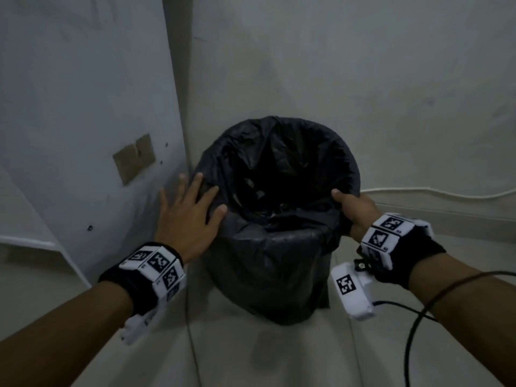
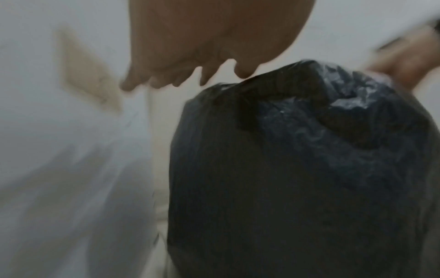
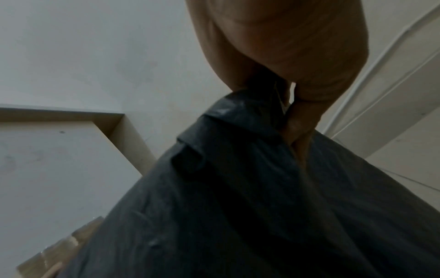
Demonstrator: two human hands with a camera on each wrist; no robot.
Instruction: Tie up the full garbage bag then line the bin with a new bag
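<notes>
A round bin (image 1: 290, 300) stands in a corner, lined with a black garbage bag (image 1: 268, 247) whose edge is folded over the rim. The bag's mouth is open and dark, with a few pale scraps inside. My left hand (image 1: 192, 210) is spread flat with straight fingers at the bag's left rim; in the blurred left wrist view the left hand (image 2: 190, 73) hovers just over the bag (image 2: 297, 169). My right hand (image 1: 353, 210) grips the bag's right rim, thumb on top. In the right wrist view its fingers (image 3: 297, 129) pinch a fold of the black plastic (image 3: 250, 197).
A grey wall panel (image 1: 83, 107) with a brown taped patch (image 1: 134, 159) stands left of the bin, a pale wall behind it. A white cable (image 1: 435, 191) runs along the right wall. A black cord (image 1: 413, 336) loops on the pale floor at my right.
</notes>
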